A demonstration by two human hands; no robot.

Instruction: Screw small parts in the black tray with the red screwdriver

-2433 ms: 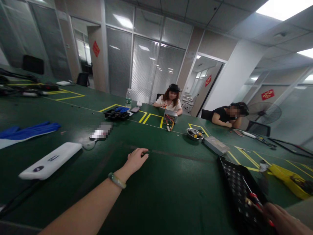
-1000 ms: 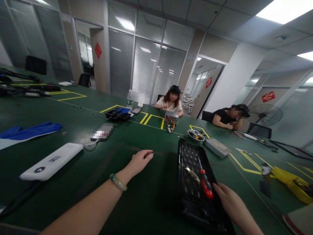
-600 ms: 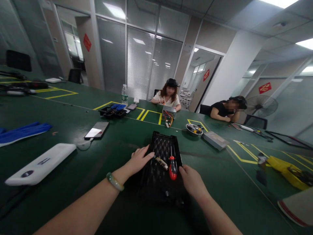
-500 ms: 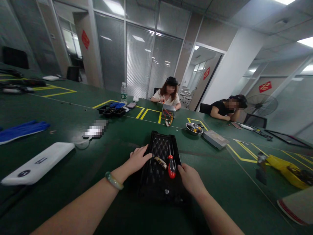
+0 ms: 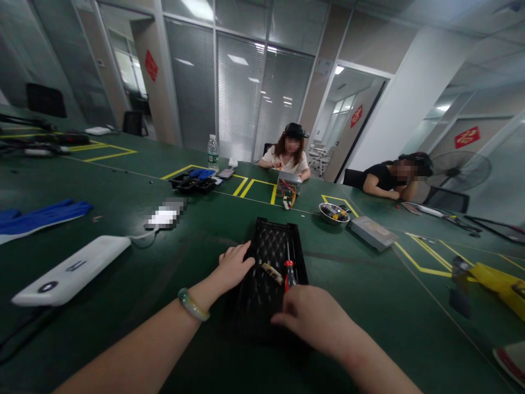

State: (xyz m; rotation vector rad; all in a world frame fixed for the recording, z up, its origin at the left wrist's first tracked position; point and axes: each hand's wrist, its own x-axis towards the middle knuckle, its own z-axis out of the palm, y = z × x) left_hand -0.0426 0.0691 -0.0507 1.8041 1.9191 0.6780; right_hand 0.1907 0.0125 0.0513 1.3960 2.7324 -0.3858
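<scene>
Resting both hands at a black tray (image 5: 268, 241) on the bench (image 5: 369, 312).
Left hand (image 5: 234, 268) lies open at the tray's rim; right hand (image 5: 311, 314), grip unclear, sits just below a red-handled screwdriver (image 5: 290, 271), which lies in the tray beside a small metal strip (image 5: 272, 273).

Across the green bench (image 5: 123, 262) lie blue rubber gloves (image 5: 45, 214), a white power bank (image 5: 71, 271) and a pixelated, blurred object (image 5: 164, 217) joined to it by a cable. Farther along stand a water bottle (image 5: 212, 153), a steel bowl of small parts (image 5: 333, 213) and a flat metal box (image 5: 372, 232). A seated person (image 5: 289, 158) faces a silver unit with coloured wires (image 5: 289, 183). Another person (image 5: 383, 178), in black, leans on the bench beside a standing fan (image 5: 459, 171).
</scene>
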